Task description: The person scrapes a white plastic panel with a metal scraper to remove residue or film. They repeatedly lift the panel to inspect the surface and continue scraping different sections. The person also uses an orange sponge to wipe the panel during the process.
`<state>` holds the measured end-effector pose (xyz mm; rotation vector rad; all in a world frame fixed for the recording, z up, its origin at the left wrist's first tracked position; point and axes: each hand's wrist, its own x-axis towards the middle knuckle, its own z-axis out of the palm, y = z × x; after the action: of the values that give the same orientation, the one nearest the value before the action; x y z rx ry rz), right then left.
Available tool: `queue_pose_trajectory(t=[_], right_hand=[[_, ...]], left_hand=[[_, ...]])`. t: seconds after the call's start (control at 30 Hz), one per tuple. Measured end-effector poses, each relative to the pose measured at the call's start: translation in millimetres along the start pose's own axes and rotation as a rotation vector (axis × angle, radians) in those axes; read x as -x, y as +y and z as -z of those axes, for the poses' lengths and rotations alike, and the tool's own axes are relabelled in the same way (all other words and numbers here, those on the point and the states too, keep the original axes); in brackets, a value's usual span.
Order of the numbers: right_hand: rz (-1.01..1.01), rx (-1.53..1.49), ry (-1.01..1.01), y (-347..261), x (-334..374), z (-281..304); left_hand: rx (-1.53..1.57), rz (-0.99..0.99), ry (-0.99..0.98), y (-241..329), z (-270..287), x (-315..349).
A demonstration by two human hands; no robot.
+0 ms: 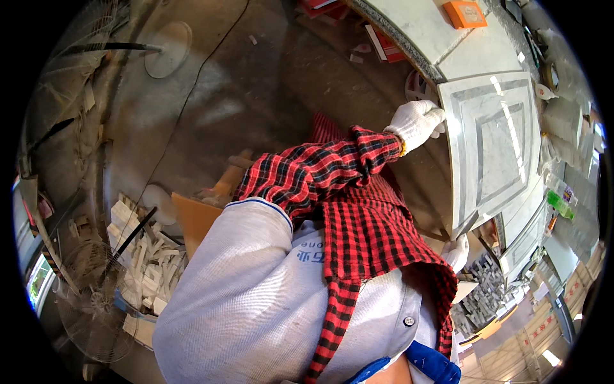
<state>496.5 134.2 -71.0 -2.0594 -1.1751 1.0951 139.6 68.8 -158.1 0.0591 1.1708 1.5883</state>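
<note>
A square stone panel (pixel 470 137), white with nested grey bands, lies at the right on a pale stone-topped bench (pixel 460 61). Its left edge is held by my left hand (pixel 416 123), in a white knitted glove, with the fingers closed round that edge. Near the panel's bottom corner is my right hand (pixel 456 253), also gloved in white. The fingers of that hand reach up to the panel's edge and appear closed on it, though the checked apron (pixel 371 237) partly hides the hand. Both fingertips behind the panel are out of sight.
An orange box (pixel 465 14) sits on the bench top. Beyond the panel is a green-labelled bottle (pixel 560 203). Stone offcuts fill a spot at lower right (pixel 489 294) and a pile at left (pixel 150 262), beside a wire-caged fan (pixel 99 301). A black cable (pixel 192 89) crosses the floor.
</note>
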Motion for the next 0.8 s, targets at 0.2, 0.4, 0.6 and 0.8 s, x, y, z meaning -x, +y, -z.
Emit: queue_pose_trajectory(t=[0.2, 0.4, 0.6, 0.8], right_hand=[[-0.075, -0.068, -0.058, -28.7, 41.4, -20.7], [-0.079, -0.140, -0.093, -20.1, 42.3, -16.7], [-0.126, -0.048, -0.375, -10.9, 6.0, 11.8], [-0.275, -0.067, -0.336, -20.6, 14.5, 14.7]], left_hand=[[0.075, 0.069, 0.040, 12.5, -3.2, -5.4], [0.022, 0.017, 0.024, 22.0, -2.6, -2.2], [-0.074, -0.058, 0.027, -2.2, -0.1, -1.1], [-0.164, -0.080, 0.134, 16.2, -15.3, 13.2]])
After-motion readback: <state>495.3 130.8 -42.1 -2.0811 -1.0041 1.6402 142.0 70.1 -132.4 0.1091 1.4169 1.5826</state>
